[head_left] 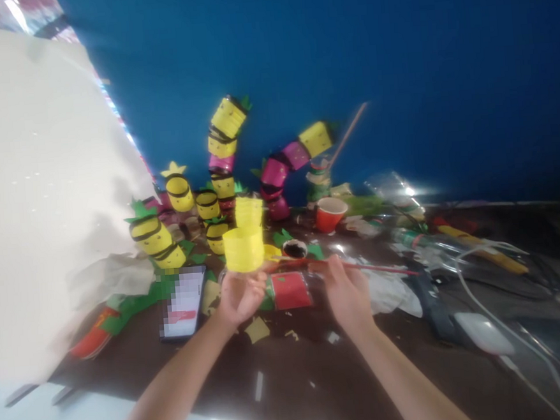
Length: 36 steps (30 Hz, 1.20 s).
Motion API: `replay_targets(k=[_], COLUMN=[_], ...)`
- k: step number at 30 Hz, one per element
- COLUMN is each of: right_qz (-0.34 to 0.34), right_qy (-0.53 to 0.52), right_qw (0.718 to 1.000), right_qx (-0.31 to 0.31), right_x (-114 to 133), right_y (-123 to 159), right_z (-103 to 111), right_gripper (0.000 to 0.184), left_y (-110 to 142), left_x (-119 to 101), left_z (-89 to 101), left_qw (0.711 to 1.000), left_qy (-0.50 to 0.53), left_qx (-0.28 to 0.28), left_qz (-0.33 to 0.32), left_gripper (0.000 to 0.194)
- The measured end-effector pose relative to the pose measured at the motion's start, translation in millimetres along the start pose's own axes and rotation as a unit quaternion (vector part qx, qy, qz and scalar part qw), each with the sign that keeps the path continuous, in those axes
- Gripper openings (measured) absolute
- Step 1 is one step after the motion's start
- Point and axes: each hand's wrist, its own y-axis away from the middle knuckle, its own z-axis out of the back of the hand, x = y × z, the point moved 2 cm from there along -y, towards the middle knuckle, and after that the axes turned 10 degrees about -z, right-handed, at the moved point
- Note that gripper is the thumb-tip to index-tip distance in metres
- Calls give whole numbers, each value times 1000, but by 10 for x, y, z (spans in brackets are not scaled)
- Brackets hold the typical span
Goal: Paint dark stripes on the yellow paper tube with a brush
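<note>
A yellow cup (243, 248) is gripped from below by the left hand (238, 297), just right of the phone (183, 303). A red stick (361, 267) is pinched by the right hand (346, 292), right of the phone.

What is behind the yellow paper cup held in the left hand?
Behind the yellow paper cup in the left hand stand more yellow cups. The cup hides whatever sits directly behind it.

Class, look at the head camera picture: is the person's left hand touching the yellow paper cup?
Touching. The head view shows the left hand gripping the yellow paper cup from below, fingers meeting its base with no gap.
</note>
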Motion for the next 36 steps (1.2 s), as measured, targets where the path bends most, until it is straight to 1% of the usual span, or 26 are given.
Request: replay_targets(k=[3, 6, 8, 10, 12, 13, 14, 16, 18, 20, 24, 27, 32, 36], right_qz=[-6, -4, 8, 19, 28, 29, 26, 11, -11, -23, -25, -19, -11, -27], right_qy=[4, 44, 82, 111, 94, 70, 44, 7, 7, 14, 15, 13, -6, -4], right_qw=[999, 997, 996, 994, 995, 997, 999, 999, 996, 993, 991, 991, 992, 989], right_qx=[37, 58, 40, 1, -27, -22, -5, 47, 93, 117, 128, 132, 122, 146], right_x=[2, -26, -39, -34, -9, 6, 22, 50, 69, 76, 63, 54, 69, 55], right_y=[30, 76, 76, 45, -1, -24, -44, -64, -59, -40, -14, -21, -32, -12], right_z=[-5, -19, -9, 16, 40, 45, 43, 24, -2, -21, -38, -41, -19, -21], right_gripper=[32, 34, 36, 37, 36, 35, 34, 31, 30, 28, 26, 26, 24, 20], left_y=[-19, -26, -18, -6, 2, 4, 4, 2, 1, 3, 11, 19, 25, 18], left_x=[-4, 3, 8, 6, -4, -10, -14, -16, -11, -3, 10, 12, 4, 8], left_z=[19, 15, 3, -7, -9, -8, -6, -8, -15, -21, -16, -15, -21, -15], left_qw=[1000, 999, 999, 1000, 1000, 1000, 1000, 1000, 1000, 1000, 999, 999, 1000, 999], left_qy=[-20, -32, -23, -9, -4, -6, -10, -15, -18, -19, -21, -27, -7, 7], left_qx=[-16, -28, -22, -9, 2, 4, 5, 8, 8, 7, 15, 26, 16, 17], left_qz=[-15, -19, -8, 0, -1, -3, -5, -2, 4, 13, 31, 36, 25, 34], left_gripper=[46, 38, 42, 51, 56, 57, 57, 56, 53, 50, 46, 45, 44, 47])
